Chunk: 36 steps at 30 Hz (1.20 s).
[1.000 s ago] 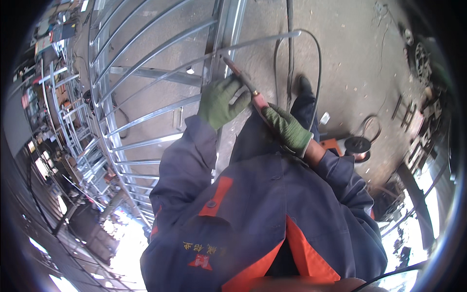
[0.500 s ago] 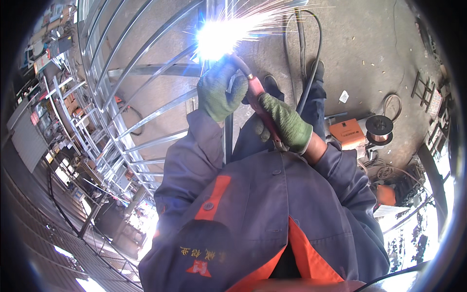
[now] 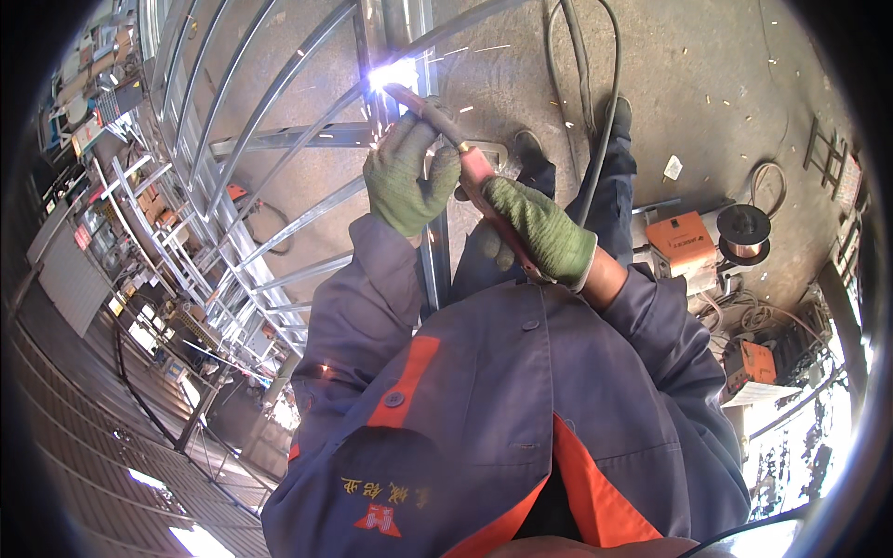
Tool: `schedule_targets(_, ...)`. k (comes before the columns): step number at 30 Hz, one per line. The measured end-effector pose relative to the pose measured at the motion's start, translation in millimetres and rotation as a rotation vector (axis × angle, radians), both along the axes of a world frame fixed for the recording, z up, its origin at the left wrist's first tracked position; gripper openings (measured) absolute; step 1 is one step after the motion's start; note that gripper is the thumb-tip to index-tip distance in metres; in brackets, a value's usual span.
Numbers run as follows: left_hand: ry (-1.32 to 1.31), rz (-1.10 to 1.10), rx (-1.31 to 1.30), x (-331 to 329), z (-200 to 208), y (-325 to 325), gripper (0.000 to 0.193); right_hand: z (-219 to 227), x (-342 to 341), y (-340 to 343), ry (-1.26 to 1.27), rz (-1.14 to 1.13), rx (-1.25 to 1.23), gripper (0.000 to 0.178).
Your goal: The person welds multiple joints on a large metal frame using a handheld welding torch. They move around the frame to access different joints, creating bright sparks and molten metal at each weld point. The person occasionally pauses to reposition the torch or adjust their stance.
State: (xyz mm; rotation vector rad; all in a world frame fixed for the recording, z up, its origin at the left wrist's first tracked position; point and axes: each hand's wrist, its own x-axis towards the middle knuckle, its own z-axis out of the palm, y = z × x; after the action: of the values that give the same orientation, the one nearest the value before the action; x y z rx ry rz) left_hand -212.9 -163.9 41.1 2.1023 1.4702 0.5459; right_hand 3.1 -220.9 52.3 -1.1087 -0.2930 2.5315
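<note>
A welding torch (image 3: 476, 167) with a red handle and a dark bent neck runs up and left to a bright arc (image 3: 394, 74) on the metal frame (image 3: 298, 137). My right hand (image 3: 542, 228), in a green knitted glove, is wrapped round the torch handle. Wearing a matching glove, my left hand (image 3: 406, 177) curls its fingers behind the torch neck. Its thumb is bent below the neck, and some fingertips are hidden there. The arc sits where a curved bar meets an upright one, and its glare hides the joint. A few sparks fly off.
Long curved metal bars (image 3: 270, 88) spread out on the left. Thick black cable (image 3: 614, 56) loops along the floor beside my legs. To the right are an orange box-shaped machine (image 3: 682, 244), a wire spool (image 3: 743, 232) and coiled hoses (image 3: 752, 314). Metal racks (image 3: 139, 186) stand far left.
The arc's glare and spark spray have shrunk, so the torch neck and nearby bars show more clearly. My left hand has shifted slightly left in the view. Both hands keep to the torch.
</note>
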Motion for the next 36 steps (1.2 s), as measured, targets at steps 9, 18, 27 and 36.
schedule_targets(9, -0.081, 0.003, -0.026, 0, 0, -1, 0.039, -8, 1, 0, 0.03, 0.04, -0.093, 0.074)
schedule_targets(18, -0.023, -0.016, -0.056, -8, -7, -3, 0.038, -16, -2, -6, 0.126, -0.065, -0.032, 0.069)
schedule_targets(27, -0.046, -0.007, 0.025, 0, -8, -2, 0.038, -19, 4, -9, 0.094, -0.014, 0.005, 0.076)
schedule_targets(36, -0.061, -0.02, -0.027, -5, -12, -2, 0.035, -34, -1, -17, 0.163, -0.035, -0.015, 0.069)
